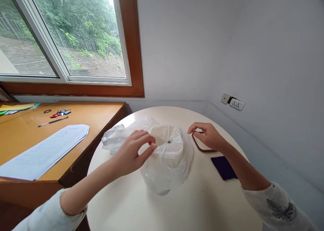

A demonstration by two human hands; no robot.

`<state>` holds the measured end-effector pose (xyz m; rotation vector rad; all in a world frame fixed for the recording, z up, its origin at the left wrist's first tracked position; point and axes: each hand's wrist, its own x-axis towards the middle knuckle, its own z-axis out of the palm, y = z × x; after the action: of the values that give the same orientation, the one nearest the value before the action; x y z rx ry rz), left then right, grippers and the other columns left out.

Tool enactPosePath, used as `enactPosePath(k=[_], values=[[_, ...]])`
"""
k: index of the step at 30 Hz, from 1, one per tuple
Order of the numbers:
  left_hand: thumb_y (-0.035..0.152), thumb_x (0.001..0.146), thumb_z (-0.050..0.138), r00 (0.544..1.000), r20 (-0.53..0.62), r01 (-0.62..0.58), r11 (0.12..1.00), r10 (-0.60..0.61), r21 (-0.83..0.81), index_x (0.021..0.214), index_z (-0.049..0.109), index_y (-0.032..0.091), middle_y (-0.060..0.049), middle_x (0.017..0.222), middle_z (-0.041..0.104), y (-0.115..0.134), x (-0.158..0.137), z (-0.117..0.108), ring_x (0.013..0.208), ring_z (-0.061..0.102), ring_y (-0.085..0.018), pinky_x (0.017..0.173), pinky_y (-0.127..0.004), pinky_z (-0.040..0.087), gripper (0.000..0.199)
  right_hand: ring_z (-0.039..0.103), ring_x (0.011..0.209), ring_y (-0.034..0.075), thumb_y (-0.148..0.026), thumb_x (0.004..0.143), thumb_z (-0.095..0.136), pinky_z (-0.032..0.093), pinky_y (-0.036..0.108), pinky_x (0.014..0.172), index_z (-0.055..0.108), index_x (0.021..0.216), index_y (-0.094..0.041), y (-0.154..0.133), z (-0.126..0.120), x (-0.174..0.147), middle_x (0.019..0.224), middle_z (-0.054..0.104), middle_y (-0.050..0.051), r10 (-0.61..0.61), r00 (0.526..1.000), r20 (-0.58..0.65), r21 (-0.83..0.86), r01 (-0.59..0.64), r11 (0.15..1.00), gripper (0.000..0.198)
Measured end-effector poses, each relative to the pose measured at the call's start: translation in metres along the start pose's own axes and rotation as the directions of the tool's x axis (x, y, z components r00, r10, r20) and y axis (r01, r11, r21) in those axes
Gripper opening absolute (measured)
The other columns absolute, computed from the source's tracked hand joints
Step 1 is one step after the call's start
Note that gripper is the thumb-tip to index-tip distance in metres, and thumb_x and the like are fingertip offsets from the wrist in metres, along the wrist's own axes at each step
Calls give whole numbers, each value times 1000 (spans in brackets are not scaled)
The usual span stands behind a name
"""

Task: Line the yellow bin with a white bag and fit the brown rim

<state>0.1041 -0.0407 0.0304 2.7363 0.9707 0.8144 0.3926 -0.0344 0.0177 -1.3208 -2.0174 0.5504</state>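
At the middle of the round table stands a round bundle [169, 150] in thin white plastic, its film gathered in pleats around a small dark spot on top. My left hand [136, 151] is at its left side, fingers curled, with a gap between thumb and forefinger and nothing visible between them. To the right, my right hand [207, 135] hovers over or touches a brown rounded loop [206, 150]; I cannot tell which. Its thumb and fingers are apart. Loose clear plastic [164, 182] spreads around the bundle's base. What the film encloses is hidden.
Crumpled clear plastic [115, 138] lies at the left of the round table [177, 210]. A dark purple cloth piece [224, 168] lies near my right forearm. On the wooden desk [101, 118] are papers [48, 151], a pen [53, 122] and keys [60, 113]. Walls border the table.
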Motion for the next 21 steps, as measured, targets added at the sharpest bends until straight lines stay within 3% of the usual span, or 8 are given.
enactPosePath(k=[3,5,8,12,17,19,21], values=[[47,83,47,988,152,-35,998,27,54,101,56,20,-6,97,62,8,18,12,94,53,-23,85,-37,37,34,57,84,14,-10,75,37,41,25,74,63,79,-22,-23,12,18,87,66,0,-158,977,141,-22,163,986,29],[51,80,50,964,258,-90,993,67,78,102,56,18,-7,94,64,14,25,27,91,56,-24,84,-38,37,40,56,79,13,-5,72,37,39,25,75,65,76,-22,-33,24,32,80,67,-1,-230,915,331,-90,274,958,33],[42,83,48,935,336,-166,977,113,133,85,59,16,-6,78,64,17,28,45,76,59,-21,82,-38,37,28,54,71,14,-4,68,41,37,27,74,66,69,-22,-37,37,50,68,66,-1,-180,831,527,-245,351,904,31],[28,84,47,931,340,-193,971,136,138,66,55,18,-1,59,58,7,25,44,62,55,-17,82,-37,36,22,53,67,16,-5,65,46,34,29,73,65,62,-22,-39,39,57,62,64,2,4,843,538,-501,316,805,25],[14,78,52,896,405,-228,972,184,63,71,59,22,1,70,62,-16,25,10,82,57,-18,100,-44,17,12,48,51,13,-8,64,47,33,28,57,53,52,-19,-58,33,42,52,55,2,285,786,549,-679,221,700,18],[17,75,58,884,431,-220,975,181,41,81,61,24,1,82,65,-18,26,0,93,56,-19,103,-46,9,10,47,50,13,-8,64,48,30,27,51,52,53,-18,-65,34,38,53,54,2,310,771,556,-696,228,681,16],[29,71,65,878,442,-214,977,186,15,90,61,25,0,91,64,-13,27,-4,97,54,-21,103,-45,10,20,48,52,14,-9,66,47,30,27,50,55,56,-17,-67,37,36,57,56,3,222,793,568,-658,276,701,15]])
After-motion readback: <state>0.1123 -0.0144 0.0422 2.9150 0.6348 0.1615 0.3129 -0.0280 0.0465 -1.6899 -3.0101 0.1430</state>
